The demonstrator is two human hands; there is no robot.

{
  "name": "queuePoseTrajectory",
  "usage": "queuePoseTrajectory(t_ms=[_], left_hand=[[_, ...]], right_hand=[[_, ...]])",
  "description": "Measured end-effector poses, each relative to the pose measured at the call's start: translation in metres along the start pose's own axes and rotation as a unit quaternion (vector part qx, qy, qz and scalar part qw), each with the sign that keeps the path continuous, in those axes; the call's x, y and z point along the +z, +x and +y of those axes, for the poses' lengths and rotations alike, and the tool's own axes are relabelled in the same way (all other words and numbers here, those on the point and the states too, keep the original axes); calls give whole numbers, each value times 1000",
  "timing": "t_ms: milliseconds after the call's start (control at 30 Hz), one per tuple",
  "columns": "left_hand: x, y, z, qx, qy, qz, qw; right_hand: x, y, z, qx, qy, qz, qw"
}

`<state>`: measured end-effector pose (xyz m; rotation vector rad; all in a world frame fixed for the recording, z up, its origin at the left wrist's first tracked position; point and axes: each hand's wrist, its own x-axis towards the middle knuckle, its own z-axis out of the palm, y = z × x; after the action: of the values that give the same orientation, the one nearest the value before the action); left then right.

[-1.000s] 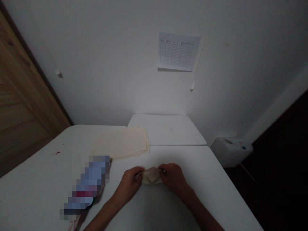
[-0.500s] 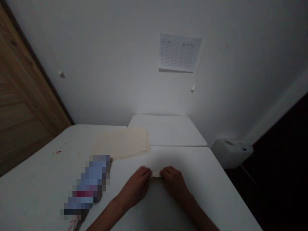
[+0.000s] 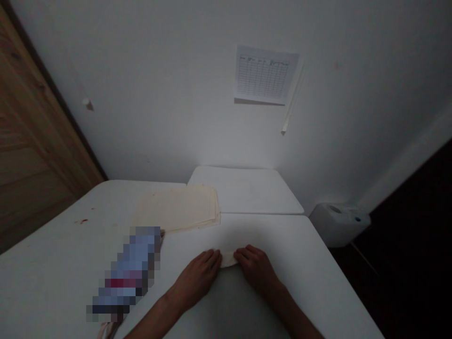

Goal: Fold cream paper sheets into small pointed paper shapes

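Note:
My left hand (image 3: pixel 198 278) and my right hand (image 3: pixel 254 268) lie side by side on the white table (image 3: pixel 303 263), fingers stretched flat and pointing away from me. Between the fingertips shows a small folded cream piece (image 3: pixel 228 259), paper or cloth. Both hands press down on it, and most of it is hidden under them. Neither hand grips anything.
A stack of cream sheets (image 3: pixel 180 207) lies farther back on the table. A blurred blue object (image 3: pixel 125 273) sits to the left of my hands. A second white table (image 3: pixel 247 188) stands against the wall, a wooden door (image 3: pixel 28 141) at left, a white container (image 3: pixel 339 221) on the floor at right.
A second ago both hands pinched the folded piece up between them. They have since lowered it and flattened out over it on the table.

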<state>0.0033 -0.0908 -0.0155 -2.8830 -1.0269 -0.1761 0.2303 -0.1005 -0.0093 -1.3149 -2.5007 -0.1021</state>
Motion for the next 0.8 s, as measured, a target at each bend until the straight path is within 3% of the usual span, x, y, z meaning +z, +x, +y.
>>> queuePoseTrajectory(t_ms=[333, 500, 633, 800], left_hand=[[12, -5, -4, 30, -17, 86, 996], [8, -5, -4, 54, 3, 86, 995], [-3, -2, -1, 51, -14, 95, 994], [-9, 9, 6, -21, -76, 144, 986]], right_hand=[[-22, -12, 4, -20, 16, -46, 999], [-27, -17, 2, 6, 33, -56, 998], [-31, -20, -3, 21, 39, -38, 998], [-20, -13, -11, 53, -7, 27, 998]])
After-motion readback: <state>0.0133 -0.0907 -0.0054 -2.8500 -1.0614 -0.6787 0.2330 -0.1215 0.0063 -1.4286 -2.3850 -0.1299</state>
